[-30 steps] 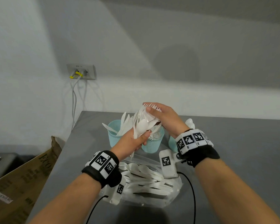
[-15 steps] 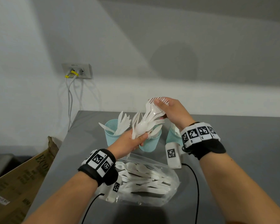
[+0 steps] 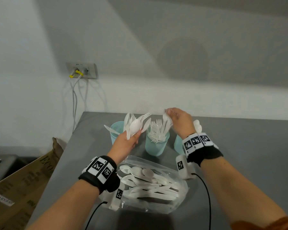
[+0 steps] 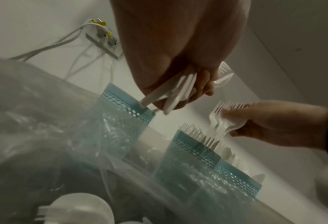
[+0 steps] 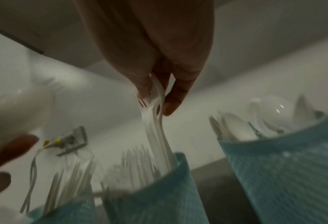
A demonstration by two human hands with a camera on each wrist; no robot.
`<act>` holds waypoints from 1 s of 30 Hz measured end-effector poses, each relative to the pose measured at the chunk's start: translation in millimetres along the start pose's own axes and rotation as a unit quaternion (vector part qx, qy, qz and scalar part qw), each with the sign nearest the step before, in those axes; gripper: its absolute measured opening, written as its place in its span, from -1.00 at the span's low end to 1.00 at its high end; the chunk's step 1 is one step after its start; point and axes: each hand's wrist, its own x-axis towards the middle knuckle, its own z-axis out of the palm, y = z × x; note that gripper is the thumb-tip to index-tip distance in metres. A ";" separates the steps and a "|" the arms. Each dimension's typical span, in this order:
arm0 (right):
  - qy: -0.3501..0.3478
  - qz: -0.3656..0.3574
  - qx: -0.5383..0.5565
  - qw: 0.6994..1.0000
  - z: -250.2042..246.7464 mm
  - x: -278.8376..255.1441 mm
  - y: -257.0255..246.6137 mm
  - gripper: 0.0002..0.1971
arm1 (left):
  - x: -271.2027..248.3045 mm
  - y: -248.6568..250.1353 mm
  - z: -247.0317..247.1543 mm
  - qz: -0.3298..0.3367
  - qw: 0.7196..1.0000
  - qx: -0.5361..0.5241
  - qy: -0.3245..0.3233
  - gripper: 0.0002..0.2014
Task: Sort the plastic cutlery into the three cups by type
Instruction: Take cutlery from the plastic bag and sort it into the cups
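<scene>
Three teal cups stand in a row on the grey table (image 3: 239, 163): the left cup (image 3: 116, 128) has knives, the middle cup (image 3: 156, 146) forks with tines up, the right cup (image 3: 178, 143) spoons. My left hand (image 3: 131, 138) grips a mixed bunch of white cutlery (image 3: 135, 125) by the handles, raised in front of the left cup. My right hand (image 3: 178, 118) pinches a few forks (image 5: 155, 136) by their tine ends over the middle cup. Their handles reach down into that cup.
A clear plastic bag (image 3: 156, 185) with several more white spoons and knives lies on the table between my forearms. A cardboard box (image 3: 23, 180) stands off the table's left edge. A wall socket (image 3: 81, 70) with cables sits behind the left corner.
My right hand has drawn the forks out of the bunch and carried them right and down to the middle cup. My left hand shifted slightly left with the rest.
</scene>
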 end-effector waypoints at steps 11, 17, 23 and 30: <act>-0.049 0.057 0.004 0.997 15.7 -6.5 22.0 -0.64 | 0.6 4.2 4.4 -0.005 1.000 -0.006 -0.006 -0.71; 0.029 0.052 0.055 0.997 16.4 -7.4 23.6 -0.87 | 2.7 3.1 6.1 -0.005 1.000 -0.016 -0.002 -0.74; 0.051 -0.014 0.084 0.995 9.8 -9.4 8.5 -0.78 | 6.0 1.0 7.2 0.002 1.000 -0.025 0.005 -0.58; 0.071 -0.044 0.213 0.973 6.7 -24.7 -32.8 -0.79 | 3.1 15.6 14.4 0.015 0.991 -0.130 0.002 -0.79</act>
